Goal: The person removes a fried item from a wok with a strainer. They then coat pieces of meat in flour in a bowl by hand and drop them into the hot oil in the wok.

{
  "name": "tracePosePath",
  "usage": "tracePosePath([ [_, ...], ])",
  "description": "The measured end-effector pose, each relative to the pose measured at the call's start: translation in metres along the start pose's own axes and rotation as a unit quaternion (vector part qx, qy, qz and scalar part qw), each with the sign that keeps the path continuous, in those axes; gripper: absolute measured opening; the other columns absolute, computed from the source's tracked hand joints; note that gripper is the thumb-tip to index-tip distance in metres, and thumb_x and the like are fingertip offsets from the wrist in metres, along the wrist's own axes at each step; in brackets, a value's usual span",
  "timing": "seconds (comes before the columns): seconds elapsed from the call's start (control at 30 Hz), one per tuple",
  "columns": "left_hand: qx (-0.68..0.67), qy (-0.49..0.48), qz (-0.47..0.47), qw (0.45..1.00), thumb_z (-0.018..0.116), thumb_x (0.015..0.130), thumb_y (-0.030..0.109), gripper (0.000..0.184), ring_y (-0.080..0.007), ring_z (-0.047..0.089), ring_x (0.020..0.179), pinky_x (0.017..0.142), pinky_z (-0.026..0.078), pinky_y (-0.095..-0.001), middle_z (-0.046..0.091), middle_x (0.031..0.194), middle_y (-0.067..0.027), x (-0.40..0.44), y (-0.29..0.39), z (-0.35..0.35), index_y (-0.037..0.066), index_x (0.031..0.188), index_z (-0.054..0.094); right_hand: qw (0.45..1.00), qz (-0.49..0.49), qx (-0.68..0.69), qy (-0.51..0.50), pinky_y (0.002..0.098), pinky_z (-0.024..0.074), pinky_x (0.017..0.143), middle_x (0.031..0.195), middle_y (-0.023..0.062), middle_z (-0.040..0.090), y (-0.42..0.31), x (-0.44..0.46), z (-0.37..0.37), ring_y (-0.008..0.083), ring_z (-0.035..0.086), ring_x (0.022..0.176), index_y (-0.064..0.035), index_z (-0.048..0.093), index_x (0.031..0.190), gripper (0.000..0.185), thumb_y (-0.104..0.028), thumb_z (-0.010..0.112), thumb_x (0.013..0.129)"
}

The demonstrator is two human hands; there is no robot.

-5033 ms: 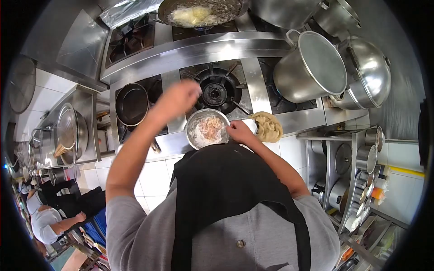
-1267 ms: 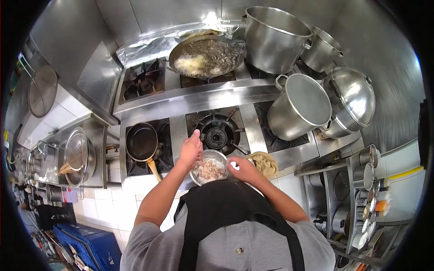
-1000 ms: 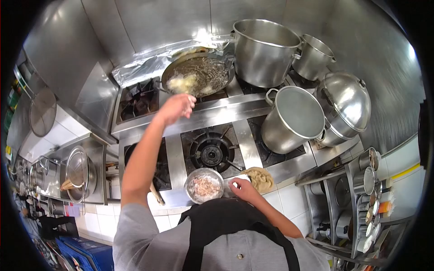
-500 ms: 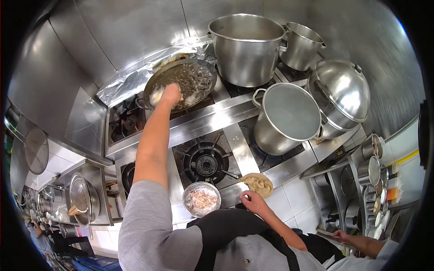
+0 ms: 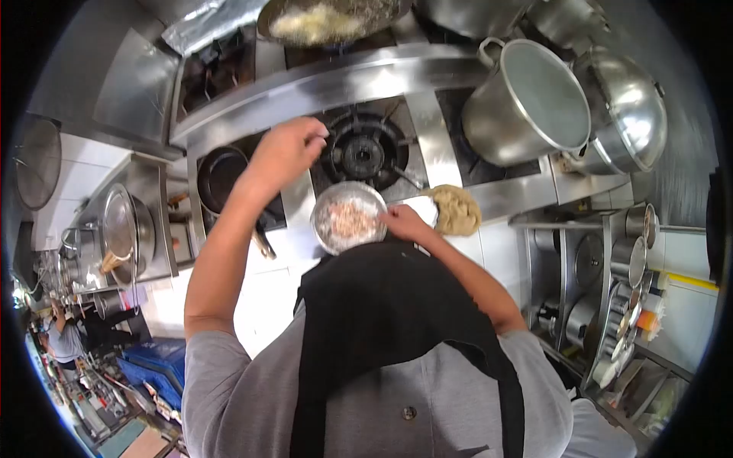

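My left hand [image 5: 286, 155] is above the stove to the left of the middle burner [image 5: 362, 155]. Its fingers are curled together, and whatever may be between them is hidden. At the stove's front edge is a metal bowl [image 5: 321, 233] of pinkish pieces dusted with white powder. Its right rim is pinched by my right hand [image 5: 406, 224]. Just right of that hand lies a bunched tan cloth [image 5: 456, 211]. At the back, a wok [image 5: 393, 14] contains bubbling oil and pale yellow, frothy food, partly cut off by the view.
A large pot [image 5: 485, 114] of cloudy liquid stands on the right burner, with a domed lidded pot [image 5: 630, 114] beyond it. A black frying pan [image 5: 221, 179] is at left, its handle jutting forward. Shelves of pans [image 5: 626, 263] stand at right. Another person [image 5: 65, 340] is far left.
My left hand has come back from over the wok towards the bowl. My right hand has moved from beside the cloth onto the bowl's rim. The view has tilted down.
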State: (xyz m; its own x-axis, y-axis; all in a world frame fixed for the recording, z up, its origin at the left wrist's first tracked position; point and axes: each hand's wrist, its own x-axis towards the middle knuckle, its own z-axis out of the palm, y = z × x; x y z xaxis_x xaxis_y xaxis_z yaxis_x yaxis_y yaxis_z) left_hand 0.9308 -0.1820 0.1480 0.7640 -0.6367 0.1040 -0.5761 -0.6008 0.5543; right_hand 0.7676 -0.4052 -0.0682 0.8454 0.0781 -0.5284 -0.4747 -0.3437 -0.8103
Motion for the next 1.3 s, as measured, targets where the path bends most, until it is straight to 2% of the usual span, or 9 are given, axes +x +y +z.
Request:
tracePosePath([
  [0.33, 0.058, -0.138, 0.072, 0.986, 0.063, 0.082, 0.016, 0.018, -0.0332, 0.058, 0.102, 0.088, 0.048, -0.0454, 0.063, 0.102, -0.0132, -0.087, -0.024, 0.176, 0.007, 0.097, 0.065, 0.999, -0.015, -0.027, 0.024, 0.0303, 0.0393, 0.048, 0.058, 0.0006, 0.053, -0.001, 0.0, 0.012, 0.0098, 0.047, 0.051, -0.0014, 0.062, 0.073, 0.031, -0.028, 0.062, 0.089],
  [0.53, 0.087, -0.131, 0.121, 0.98, 0.064, 0.08, 0.016, 0.02, -0.0321, 0.058, 0.101, 0.089, 0.047, -0.0449, 0.063, 0.098, -0.0126, -0.08, -0.031, 0.177, 0.008, 0.097, 0.066, 0.999, -0.015, 0.019, 0.046, 0.0298, 0.0402, 0.046, 0.057, 0.0004, 0.053, -0.002, -0.001, 0.012, 0.0098, 0.048, 0.048, -0.0027, 0.058, 0.072, 0.03, -0.026, 0.061, 0.09],
  [0.63, -0.065, -0.06, 0.072, 0.993, 0.064, 0.082, 0.014, 0.012, -0.0287, 0.063, 0.087, 0.078, 0.051, -0.0405, 0.063, 0.09, -0.0104, -0.076, -0.018, 0.136, 0.003, 0.086, 0.062, 0.998, -0.039, 0.012, 0.045, 0.0296, 0.0407, 0.046, 0.057, 0.0005, 0.053, -0.002, 0.003, 0.012, 0.01, 0.049, 0.048, -0.0035, 0.057, 0.071, 0.03, -0.027, 0.062, 0.089],
  [0.7, -0.224, -0.149, -0.172, 0.948, 0.061, 0.088, 0.01, 0.008, -0.0212, 0.067, 0.085, 0.075, 0.052, -0.0346, 0.065, 0.094, -0.0085, -0.074, 0.003, 0.098, 0.003, 0.088, 0.058, 0.998, -0.029, 0.002, 0.055, 0.0293, 0.0405, 0.046, 0.057, 0.0009, 0.054, -0.005, 0.0, 0.011, 0.0102, 0.049, 0.047, -0.004, 0.057, 0.071, 0.03, -0.028, 0.062, 0.089],
  [0.77, -0.396, -0.12, -0.183, 0.892, 0.057, 0.092, 0.006, 0.006, -0.0168, 0.066, 0.083, 0.073, 0.052, -0.0312, 0.066, 0.097, -0.0089, -0.08, -0.02, 0.106, 0.003, 0.098, 0.056, 0.998, -0.032, -0.006, 0.051, 0.0294, 0.0407, 0.046, 0.057, 0.0012, 0.054, -0.005, 0.003, 0.011, 0.0104, 0.05, 0.047, -0.0041, 0.057, 0.071, 0.031, -0.028, 0.062, 0.089],
  [0.87, -0.681, -0.081, -0.231, 0.691, 0.053, 0.093, 0.002, 0.015, -0.0211, 0.065, 0.082, 0.071, 0.053, -0.0343, 0.064, 0.094, -0.0117, -0.081, -0.006, 0.082, 0.005, 0.108, 0.051, 0.998, -0.031, -0.02, 0.041, 0.0299, 0.0408, 0.046, 0.057, 0.002, 0.055, -0.007, 0.004, 0.008, 0.0109, 0.05, 0.047, -0.004, 0.057, 0.07, 0.031, -0.029, 0.062, 0.088],
  [0.97, -0.759, -0.108, -0.242, 0.595, 0.052, 0.094, 0.004, 0.013, -0.0218, 0.063, 0.078, 0.069, 0.051, -0.0343, 0.064, 0.094, -0.0117, -0.081, -0.016, 0.08, 0.004, 0.106, 0.052, 0.999, -0.027, -0.033, 0.034, 0.0316, 0.0408, 0.047, 0.057, 0.0024, 0.055, -0.011, 0.006, 0.006, 0.0115, 0.051, 0.048, -0.0032, 0.058, 0.07, 0.032, -0.03, 0.062, 0.087],
  [1.17, -0.716, -0.077, -0.317, 0.618, 0.052, 0.084, -0.004, 0.02, -0.0196, 0.055, 0.069, 0.063, 0.046, -0.0335, 0.06, 0.086, -0.0093, -0.073, -0.018, 0.094, 0.002, 0.103, 0.056, 0.994, -0.082, -0.061, 0.05, 0.035, 0.042, 0.051, 0.056, 0.0061, 0.053, -0.008, 0.008, 0.005, 0.0134, 0.051, 0.052, -0.0001, 0.057, 0.068, 0.035, -0.031, 0.062, 0.085],
  [1.3, -0.731, -0.076, -0.274, 0.621, 0.056, 0.087, 0.009, 0.006, -0.0162, 0.048, 0.06, 0.058, 0.043, -0.0307, 0.055, 0.076, -0.0062, -0.037, -0.023, 0.082, 0.004, 0.089, 0.057, 0.995, -0.073, -0.043, 0.043, 0.0342, 0.0417, 0.051, 0.056, 0.0049, 0.054, -0.003, 0.01, 0.005, 0.0129, 0.05, 0.053, -0.0012, 0.058, 0.069, 0.034, -0.031, 0.063, 0.086],
])
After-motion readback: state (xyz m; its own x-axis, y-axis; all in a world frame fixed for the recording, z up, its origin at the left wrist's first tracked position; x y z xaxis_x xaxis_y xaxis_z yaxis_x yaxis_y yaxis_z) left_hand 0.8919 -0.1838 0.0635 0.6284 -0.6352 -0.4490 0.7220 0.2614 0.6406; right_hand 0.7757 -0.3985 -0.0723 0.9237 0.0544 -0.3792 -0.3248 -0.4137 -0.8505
